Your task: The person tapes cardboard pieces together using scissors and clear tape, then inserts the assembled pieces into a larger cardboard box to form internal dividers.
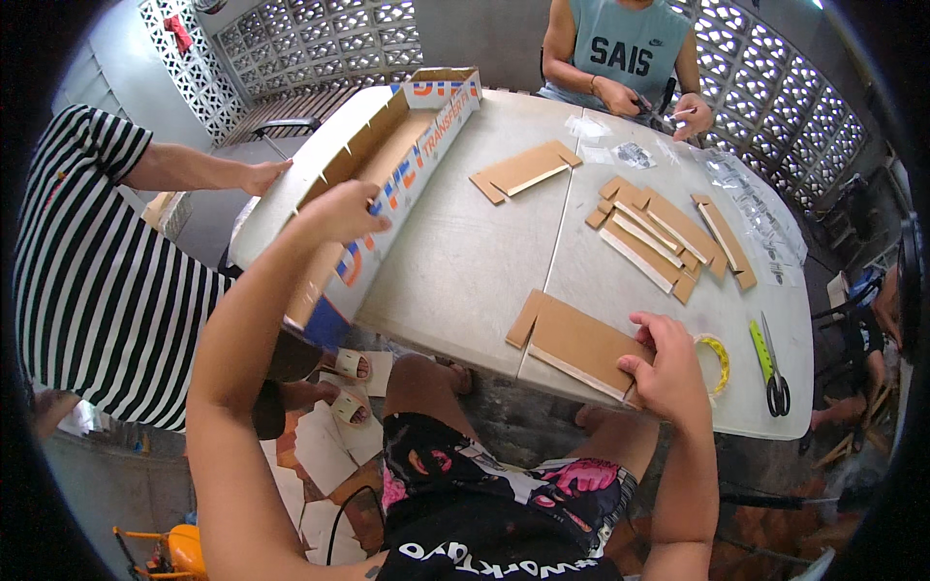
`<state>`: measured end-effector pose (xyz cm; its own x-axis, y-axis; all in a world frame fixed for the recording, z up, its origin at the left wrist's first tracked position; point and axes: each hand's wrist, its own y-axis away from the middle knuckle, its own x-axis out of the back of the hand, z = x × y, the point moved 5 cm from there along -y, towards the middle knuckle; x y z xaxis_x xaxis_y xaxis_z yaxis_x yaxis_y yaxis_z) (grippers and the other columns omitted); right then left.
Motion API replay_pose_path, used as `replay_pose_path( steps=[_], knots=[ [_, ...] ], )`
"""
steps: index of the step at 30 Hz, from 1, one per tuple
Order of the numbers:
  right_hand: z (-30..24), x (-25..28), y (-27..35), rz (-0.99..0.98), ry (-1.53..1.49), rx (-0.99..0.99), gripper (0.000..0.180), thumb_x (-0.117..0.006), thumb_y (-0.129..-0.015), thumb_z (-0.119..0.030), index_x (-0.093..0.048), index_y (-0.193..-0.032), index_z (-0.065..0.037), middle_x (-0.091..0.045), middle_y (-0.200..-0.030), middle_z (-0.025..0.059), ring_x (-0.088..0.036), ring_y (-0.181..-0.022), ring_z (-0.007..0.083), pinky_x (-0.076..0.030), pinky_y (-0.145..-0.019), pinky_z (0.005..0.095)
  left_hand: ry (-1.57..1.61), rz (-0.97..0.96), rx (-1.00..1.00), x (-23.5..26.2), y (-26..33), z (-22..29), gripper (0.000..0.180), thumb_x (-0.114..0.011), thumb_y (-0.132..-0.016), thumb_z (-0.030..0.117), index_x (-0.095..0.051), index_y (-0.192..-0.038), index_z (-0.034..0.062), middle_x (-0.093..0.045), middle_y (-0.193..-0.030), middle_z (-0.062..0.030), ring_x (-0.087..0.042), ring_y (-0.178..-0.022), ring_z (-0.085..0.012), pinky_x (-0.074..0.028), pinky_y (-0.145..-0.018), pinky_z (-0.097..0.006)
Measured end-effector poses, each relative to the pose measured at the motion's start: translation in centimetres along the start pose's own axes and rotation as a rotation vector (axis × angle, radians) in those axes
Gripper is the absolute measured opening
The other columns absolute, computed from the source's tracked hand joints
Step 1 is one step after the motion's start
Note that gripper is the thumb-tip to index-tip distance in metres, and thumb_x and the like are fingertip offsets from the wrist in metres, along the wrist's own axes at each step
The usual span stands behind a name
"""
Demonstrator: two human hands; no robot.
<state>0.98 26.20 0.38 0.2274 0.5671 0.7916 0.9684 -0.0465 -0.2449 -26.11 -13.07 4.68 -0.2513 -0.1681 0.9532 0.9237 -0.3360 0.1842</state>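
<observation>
Right now your right hand point(668, 373) presses down on a flat brown cardboard piece point(579, 344), a rectangle with a slanted flap at its far left end and a pale cut edge along its near side. It lies at the near edge of the grey-white table point(465, 261), and your fingers are curled over its right end, thumb on top, pinching it there. Just right of that hand sits a yellow tape roll point(718, 358), with green-handled scissors point(772, 368) beyond it. Your left arm reaches far forward and to the left, and your left hand point(341, 211) rests palm down, fingers bent over the side wall of a long open cardboard box point(387, 155), gripping its rim. A person in a striped shirt lays a hand point(263, 176) on the box's far side.
</observation>
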Motion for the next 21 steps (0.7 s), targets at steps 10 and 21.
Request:
replay_pose_path(
  steps=[10, 21],
  knots=[
    [1.9, 0.0, 1.6, 0.067, -0.645, -0.273, 0.036, -0.08, -0.088, -0.002, -0.061, -0.119, -0.002, -0.067, -0.108, 0.0062, -0.064, -0.099, 0.0164, -0.052, -0.092, 0.0344, -0.033, 0.219, 0.048, -0.6, 5.2, 7.9, 0.056, -0.067, -0.103, 0.046, -0.071, -0.126, -0.0057, -0.077, -0.107, -0.0275, -0.079, -0.101, -0.0359, -0.062, -0.087, -0.048],
    [3.1, -4.6, 1.6, 0.211, -1.127, -0.32, 0.028, -0.065, -0.101, 0.001, -0.056, -0.127, 0.002, -0.066, -0.114, 0.0087, -0.062, -0.106, 0.0136, -0.052, -0.094, 0.0287, -0.096, 0.165, 0.12, -2.7, -5.1, -8.4, 0.041, -0.069, -0.094, 0.024, -0.073, -0.128, 0.0002, -0.075, -0.122, -0.0311, -0.072, -0.12, -0.0422, -0.055, -0.105, -0.046]
  ],
)
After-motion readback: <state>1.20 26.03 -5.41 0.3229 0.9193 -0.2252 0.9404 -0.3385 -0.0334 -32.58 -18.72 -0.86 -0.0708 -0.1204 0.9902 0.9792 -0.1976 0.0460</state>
